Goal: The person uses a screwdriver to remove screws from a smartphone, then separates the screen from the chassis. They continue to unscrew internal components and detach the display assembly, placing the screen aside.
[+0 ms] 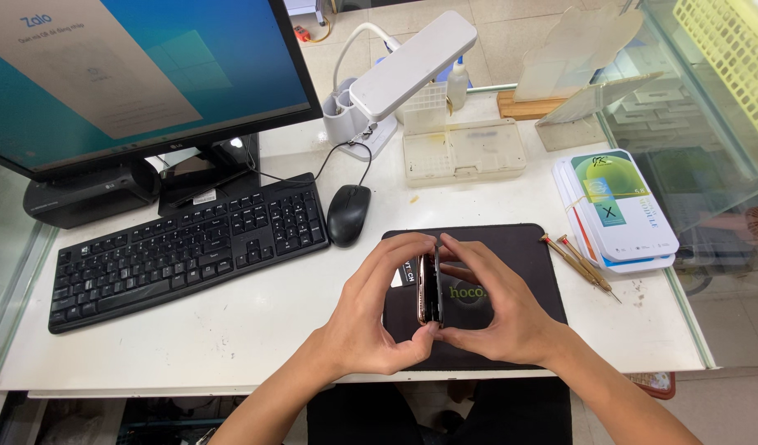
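A smartphone [429, 288] with a gold-coloured frame is held edge-up between both hands, above a black work mat [527, 255] on the white desk. My left hand [377, 317] grips its left face, thumb under the bottom end and fingers curled over the top. My right hand [498, 309] presses against the right face, fingertips meeting the left hand's at the top edge. The phone's screen side is hidden by the hands.
A black keyboard [189, 247] and mouse [347, 214] lie left of the mat, under a monitor [131, 74]. Behind stand a white desk lamp [408, 66] and a clear parts box [465, 148]. Right of the mat lie small screwdrivers [578, 262] and stacked flat boxes [618, 210].
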